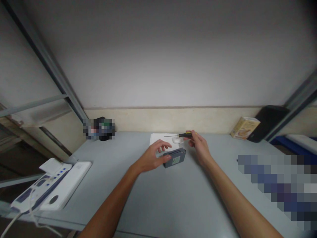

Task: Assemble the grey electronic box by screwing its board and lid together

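Note:
A small dark grey box-shaped device [176,157] with a label on its side lies in the middle of the grey table [158,198]. My left hand [155,155] rests on its left end, thumb against the near side. My right hand [199,143] holds a small screwdriver [182,135] with a black and yellow handle, its thin shaft pointing left, just beyond the device. A white sheet [158,140] lies under and behind the device, with a small clear dish-like thing [177,140] on it.
A white power strip [44,186] with a cord sits at the table's left edge. A dark object [105,128] stands at the back left. A small yellow carton [244,128] and a black container [268,122] stand at the back right. Metal shelf posts rise on both sides.

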Tool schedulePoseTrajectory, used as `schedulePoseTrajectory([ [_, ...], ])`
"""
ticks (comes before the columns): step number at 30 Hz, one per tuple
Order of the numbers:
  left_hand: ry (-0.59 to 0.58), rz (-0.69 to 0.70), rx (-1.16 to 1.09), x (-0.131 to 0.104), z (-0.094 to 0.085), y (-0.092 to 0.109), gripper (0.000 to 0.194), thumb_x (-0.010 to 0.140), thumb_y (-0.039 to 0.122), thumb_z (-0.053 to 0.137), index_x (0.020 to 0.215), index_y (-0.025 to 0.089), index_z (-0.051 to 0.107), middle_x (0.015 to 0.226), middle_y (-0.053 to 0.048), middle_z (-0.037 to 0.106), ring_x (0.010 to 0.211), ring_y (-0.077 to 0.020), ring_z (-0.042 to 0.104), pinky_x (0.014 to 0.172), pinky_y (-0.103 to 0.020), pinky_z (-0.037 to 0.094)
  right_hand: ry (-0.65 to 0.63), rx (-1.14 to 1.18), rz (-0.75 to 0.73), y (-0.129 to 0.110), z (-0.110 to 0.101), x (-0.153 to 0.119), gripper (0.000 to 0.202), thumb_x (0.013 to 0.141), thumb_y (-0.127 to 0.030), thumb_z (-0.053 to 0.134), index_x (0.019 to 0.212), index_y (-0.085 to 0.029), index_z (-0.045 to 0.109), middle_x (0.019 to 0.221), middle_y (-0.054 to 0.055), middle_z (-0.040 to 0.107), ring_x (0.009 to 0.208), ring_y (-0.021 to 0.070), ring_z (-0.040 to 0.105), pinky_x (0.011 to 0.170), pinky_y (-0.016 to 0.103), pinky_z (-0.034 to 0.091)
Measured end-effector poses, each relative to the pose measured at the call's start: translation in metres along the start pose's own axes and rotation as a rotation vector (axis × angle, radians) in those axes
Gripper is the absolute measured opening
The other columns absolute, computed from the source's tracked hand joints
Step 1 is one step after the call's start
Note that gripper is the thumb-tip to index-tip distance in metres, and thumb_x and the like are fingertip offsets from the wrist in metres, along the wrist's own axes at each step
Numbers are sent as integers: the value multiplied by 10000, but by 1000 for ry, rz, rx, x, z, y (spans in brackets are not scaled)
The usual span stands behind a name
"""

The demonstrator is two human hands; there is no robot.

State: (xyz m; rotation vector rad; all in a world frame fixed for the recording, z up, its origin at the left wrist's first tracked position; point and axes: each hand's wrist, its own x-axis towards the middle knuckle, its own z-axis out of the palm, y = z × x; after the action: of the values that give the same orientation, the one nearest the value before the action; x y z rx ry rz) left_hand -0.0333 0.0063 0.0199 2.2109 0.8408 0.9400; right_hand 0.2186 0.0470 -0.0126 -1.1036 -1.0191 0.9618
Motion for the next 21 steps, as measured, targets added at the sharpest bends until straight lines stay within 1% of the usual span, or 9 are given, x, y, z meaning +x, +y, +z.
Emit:
schedulePoseTrajectory([
  [1, -40, 15, -30, 0, 1, 5, 325, 881, 319, 698, 1183, 213, 641, 1106, -72, 634, 978, -190, 593, 870, -319, 493, 20, 2, 2, 0, -1, 1, 573, 843, -690, 593, 1071, -185, 738, 751, 45, 715, 544, 124, 438, 533, 280, 335],
  [3, -72, 28, -63, 0, 4, 10, 229, 861, 299, 716, 1065, 201, 679, 1101, -78, 648, 1002, -199, 607, 886, -326, 496, 42, 15, 11, 1, -4, 2, 573, 847, -685, 591, 1082, -181, 733, 751, 42, 712, 543, 124, 432, 525, 278, 327],
  [6, -50, -12, -111, 1, 10, 5, 131, 866, 303, 711, 928, 188, 704, 1069, -89, 677, 991, -201, 637, 901, -337, 511, 56, 43, 22, 0, -7, 3, 566, 844, -676, 601, 1086, -180, 728, 762, 40, 711, 544, 126, 439, 521, 279, 330],
  [12, 83, -168, -349, 4, 26, -12, 221, 846, 373, 742, 855, 160, 679, 1087, -112, 729, 1048, -216, 675, 975, -368, 517, 91, 94, 17, -6, -12, 6, 560, 819, -675, 630, 1061, -179, 728, 767, 44, 710, 521, 123, 442, 498, 282, 326],
  [15, 128, -239, -462, 5, 33, -18, 286, 825, 410, 758, 849, 147, 647, 1106, -128, 732, 998, -207, 693, 941, -362, 526, 95, 106, 6, -6, -15, 8, 583, 811, -683, 632, 1082, -175, 724, 770, 48, 716, 515, 114, 446, 489, 276, 333],
  [18, 132, -283, -428, 4, 38, -25, 284, 868, 421, 708, 903, 150, 628, 998, -96, 734, 913, -183, 685, 860, -325, 525, 98, 102, -2, -5, -17, 9, 607, 804, -697, 628, 1093, -172, 723, 770, 50, 717, 513, 111, 451, 480, 272, 338],
  [21, 77, -277, -281, 2, 41, -32, 226, 917, 384, 645, 926, 158, 639, 886, -45, 706, 851, -168, 655, 813, -298, 505, 99, 100, 3, -5, -17, 9, 611, 802, -697, 629, 1093, -168, 721, 765, 51, 718, 510, 106, 451, 476, 267, 336],
])
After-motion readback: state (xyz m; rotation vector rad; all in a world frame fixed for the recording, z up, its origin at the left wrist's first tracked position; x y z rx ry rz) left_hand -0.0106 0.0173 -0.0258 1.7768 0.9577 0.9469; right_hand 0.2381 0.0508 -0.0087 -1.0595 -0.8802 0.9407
